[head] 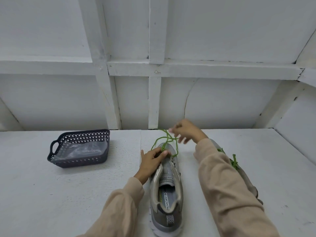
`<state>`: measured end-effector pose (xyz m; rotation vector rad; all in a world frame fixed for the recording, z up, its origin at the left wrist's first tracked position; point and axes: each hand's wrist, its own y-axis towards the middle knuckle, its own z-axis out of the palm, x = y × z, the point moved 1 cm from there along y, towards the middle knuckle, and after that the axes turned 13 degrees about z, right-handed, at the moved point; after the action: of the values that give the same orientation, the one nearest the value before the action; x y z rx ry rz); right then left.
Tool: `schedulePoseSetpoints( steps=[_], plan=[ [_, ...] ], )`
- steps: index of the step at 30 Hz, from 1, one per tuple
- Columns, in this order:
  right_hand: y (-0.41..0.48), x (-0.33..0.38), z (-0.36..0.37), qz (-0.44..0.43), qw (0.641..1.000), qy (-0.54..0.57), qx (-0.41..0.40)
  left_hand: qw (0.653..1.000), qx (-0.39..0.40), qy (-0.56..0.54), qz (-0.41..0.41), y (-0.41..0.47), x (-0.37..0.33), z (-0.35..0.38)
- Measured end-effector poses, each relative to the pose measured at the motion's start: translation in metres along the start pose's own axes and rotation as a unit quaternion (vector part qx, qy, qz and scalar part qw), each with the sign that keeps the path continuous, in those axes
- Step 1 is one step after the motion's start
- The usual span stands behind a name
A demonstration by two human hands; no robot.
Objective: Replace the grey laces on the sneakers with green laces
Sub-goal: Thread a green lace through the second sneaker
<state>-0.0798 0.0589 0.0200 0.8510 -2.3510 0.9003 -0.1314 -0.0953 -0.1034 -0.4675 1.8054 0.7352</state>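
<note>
A grey sneaker (166, 190) lies in front of me, heel toward me and toe pointing away. A green lace (164, 138) loops loosely over its toe end. My left hand (152, 159) pinches the lace at the sneaker's lower eyelets. My right hand (186, 130), blurred, is raised beyond the toe, pinching the lace's far strand in its fingertips. A second sneaker (246, 175) lies to the right, mostly hidden behind my right sleeve, with a green lace (233, 160) showing on it.
A dark perforated plastic basket (80, 148) holding a clear plastic bag stands on the white table (68, 194) at the left. A white panelled wall rises just behind the table, and a side wall closes in on the right.
</note>
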Motion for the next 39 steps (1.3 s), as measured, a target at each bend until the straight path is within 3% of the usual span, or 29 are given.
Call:
schedulePoseSetpoints(
  steps=[3, 7, 12, 20, 29, 33, 39],
  plan=[
    [-0.005, -0.023, 0.023, 0.044, 0.990, -0.099, 0.093, 0.997, -0.023, 0.072, 0.018, 0.000, 0.002, 0.003],
    [0.003, -0.036, 0.057, 0.008, 1.000, -0.005, -0.004, 0.994, -0.031, 0.100, 0.017, -0.001, -0.001, 0.003],
    [0.006, -0.032, 0.066, -0.033, 0.988, 0.145, -0.037, 0.996, -0.041, 0.081, 0.020, -0.004, -0.006, 0.006],
    [-0.018, 0.016, 0.032, -0.118, 0.958, 0.257, 0.039, 0.989, -0.037, 0.140, -0.013, 0.001, 0.000, 0.003],
    [-0.049, 0.083, -0.028, -0.236, 0.908, 0.345, 0.005, 0.995, -0.031, 0.093, 0.008, -0.003, -0.010, 0.004],
    [-0.035, 0.067, -0.016, -0.202, 0.913, 0.356, -0.002, 1.000, -0.011, 0.005, 0.007, -0.003, -0.010, 0.004],
    [0.017, 0.018, 0.005, -0.088, 0.932, 0.352, -0.023, 0.999, 0.006, 0.045, 0.009, 0.000, 0.004, 0.003]
  ],
)
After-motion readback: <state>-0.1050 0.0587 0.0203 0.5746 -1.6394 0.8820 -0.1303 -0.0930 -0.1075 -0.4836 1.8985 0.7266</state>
